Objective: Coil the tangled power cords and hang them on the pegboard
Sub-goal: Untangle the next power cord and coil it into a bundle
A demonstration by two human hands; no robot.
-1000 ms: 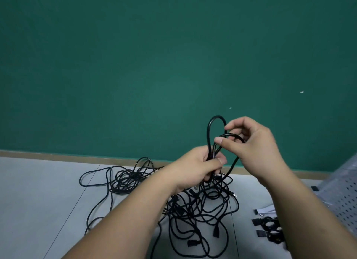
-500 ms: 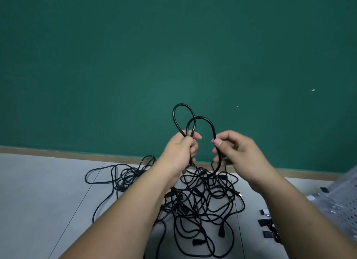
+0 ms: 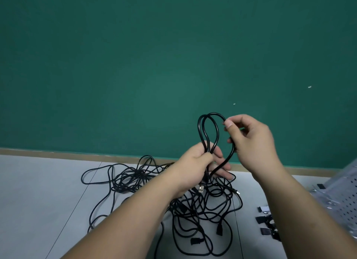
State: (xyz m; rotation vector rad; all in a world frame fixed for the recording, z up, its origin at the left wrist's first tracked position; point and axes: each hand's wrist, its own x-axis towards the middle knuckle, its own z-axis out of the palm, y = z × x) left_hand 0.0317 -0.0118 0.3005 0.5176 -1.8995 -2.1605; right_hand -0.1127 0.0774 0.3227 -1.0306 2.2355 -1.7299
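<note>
Nearest the camera lies the tangle of thin black rubber-sheathed power cords point(image 3: 202, 214), heaped on the pale grey matte tabletop point(image 3: 48, 200). Its strands cross over one another in slack, springy curves. Moulded black block connectors point(image 3: 219, 229) poke out of the heap, so several cords are probably still knotted together.

To the right sits a small cluster of black strap-like ties point(image 3: 267, 223), likely kept within reach for binding finished coils. At the right edge is the light grey perforated pegboard point(image 3: 347, 202), where the coils are to hang. No cord is on the part that shows.

Above the heap, the left hand point(image 3: 199, 162) has its fingers curled round the gathered necks of two upright teardrop loops of smooth black cord point(image 3: 201, 127). It serves as the anchor that keeps the finished turns stacked. A plug with pale metal prongs point(image 3: 201, 189) dangles just below this hand, so coiling seems to have started from that end.

The right hand point(image 3: 253, 143) pinches the same cord between thumb and forefinger beside the loop tops. The cord bends in a stiff arc from there down to the left hand's fingers, which suggests the next turn is being shaped.

Farther left, a second, looser snarl of black cord point(image 3: 131, 177) sprawls on the tabletop. Behind it run a wood-coloured strip point(image 3: 58, 152) and a flat, dull green wall point(image 3: 154, 56).
</note>
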